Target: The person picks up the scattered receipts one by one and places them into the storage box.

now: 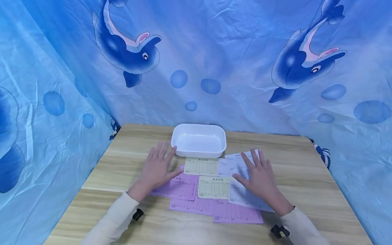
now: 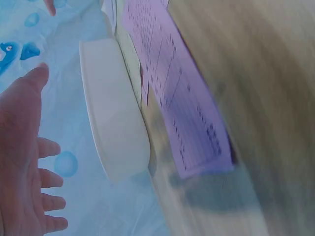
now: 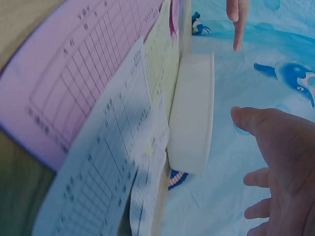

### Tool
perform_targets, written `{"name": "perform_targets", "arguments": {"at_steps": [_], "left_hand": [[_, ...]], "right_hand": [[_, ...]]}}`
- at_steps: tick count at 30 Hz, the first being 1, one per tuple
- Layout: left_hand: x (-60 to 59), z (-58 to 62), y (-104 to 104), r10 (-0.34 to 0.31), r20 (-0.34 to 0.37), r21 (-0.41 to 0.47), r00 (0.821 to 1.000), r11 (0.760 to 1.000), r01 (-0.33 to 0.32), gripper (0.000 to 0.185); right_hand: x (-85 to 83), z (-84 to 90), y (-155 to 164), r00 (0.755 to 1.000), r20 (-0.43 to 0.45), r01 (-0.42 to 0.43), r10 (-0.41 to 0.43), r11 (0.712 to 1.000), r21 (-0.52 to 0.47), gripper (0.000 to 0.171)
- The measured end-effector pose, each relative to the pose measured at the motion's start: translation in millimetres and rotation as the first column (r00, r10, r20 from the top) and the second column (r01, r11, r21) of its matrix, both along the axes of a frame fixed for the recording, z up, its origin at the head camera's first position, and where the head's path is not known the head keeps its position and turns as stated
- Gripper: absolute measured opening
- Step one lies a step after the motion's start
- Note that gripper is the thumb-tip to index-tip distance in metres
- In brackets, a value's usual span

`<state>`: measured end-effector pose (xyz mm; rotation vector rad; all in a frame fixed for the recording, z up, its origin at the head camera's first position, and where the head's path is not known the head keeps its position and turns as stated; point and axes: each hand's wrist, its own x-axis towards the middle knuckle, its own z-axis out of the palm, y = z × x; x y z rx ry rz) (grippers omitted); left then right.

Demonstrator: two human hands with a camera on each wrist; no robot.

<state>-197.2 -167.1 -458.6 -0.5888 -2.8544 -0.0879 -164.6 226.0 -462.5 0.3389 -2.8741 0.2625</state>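
Several printed paper forms lie overlapping on the wooden table: a purple form at the front, a yellow form in the middle, another yellow form behind it, and a white form to the right. My left hand is spread over the left side of the papers, near a purple form, and holds nothing. Over the white forms on the right, my right hand is spread too, its fingers apart and nothing in them. Both wrist views show the hands raised above the table surface.
A white plastic tray stands behind the papers, close to the back edge of the wooden table. Blue cloth with printed dolphins hangs behind the table and along its sides.
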Motion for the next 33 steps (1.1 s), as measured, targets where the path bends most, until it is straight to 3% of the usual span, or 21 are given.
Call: {"name": "perform_targets", "arguments": {"at_steps": [8, 15, 22, 28, 33], "left_hand": [[-16.2, 8.1, -10, -0.005, -0.003, 0.062, 1.0, 0.998, 0.005, 0.096], [-39.3, 7.9, -13, -0.019, 0.045, 0.204, 0.999, 0.979, 0.01, 0.094], [-67.3, 0.8, -16, -0.061, 0.134, 0.364, 0.989, 0.931, 0.009, 0.095], [-84.5, -9.2, -17, -0.094, 0.16, 0.481, 0.983, 0.877, 0.006, 0.09], [-94.2, -19.3, -15, -0.122, 0.171, 0.563, 0.978, 0.827, 0.004, 0.086]], "right_hand": [[-5.6, 10.1, 18, 0.999, -0.032, 0.005, -0.005, 1.0, 0.018, 0.09], [-14.8, 14.4, 39, 0.996, -0.084, 0.002, -0.001, 1.0, 0.006, 0.088], [-30.1, 9.0, 62, 0.992, -0.128, -0.026, 0.018, 0.998, -0.063, 0.083], [-44.5, 2.5, 77, 0.996, -0.079, -0.046, 0.035, 0.988, -0.148, 0.079], [-56.4, -4.7, 86, 0.999, -0.02, -0.041, 0.037, 0.963, -0.266, 0.072]]}}
